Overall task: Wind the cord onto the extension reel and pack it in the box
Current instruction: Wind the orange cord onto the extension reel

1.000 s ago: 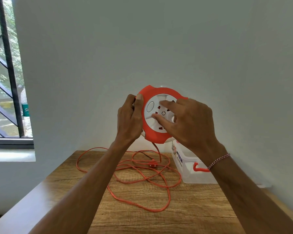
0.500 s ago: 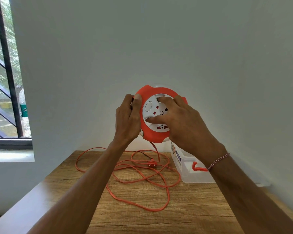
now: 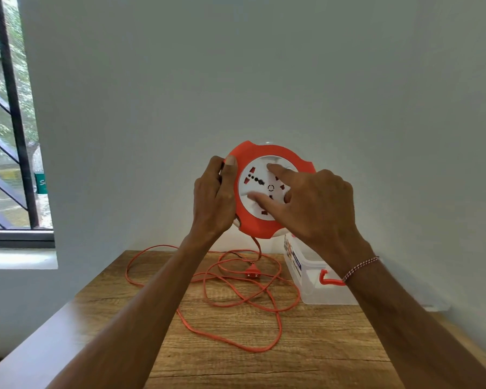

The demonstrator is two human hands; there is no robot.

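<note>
I hold an orange extension reel point(image 3: 260, 228) with a white socket face upright in the air above the table. My left hand point(image 3: 215, 199) grips its left rim, thumb on the front. My right hand point(image 3: 314, 204) lies on the white socket disc, fingers spread and pressing on it. An orange cord point(image 3: 237, 303) hangs from the reel's bottom and lies in loose loops on the wooden table point(image 3: 306, 360). Its orange plug point(image 3: 252, 271) rests among the loops. A clear plastic box point(image 3: 314, 284) with an orange latch stands at the right by the wall, partly behind my right wrist.
A white wall rises straight behind the table. At the left is a window point(image 3: 9, 136) with dark bars and a white sill. The table's left edge drops off to the floor.
The white socket disc has turned under my right-hand fingers, so its sockets sit at new angles. The reel and my left hand stay in much the same place.
</note>
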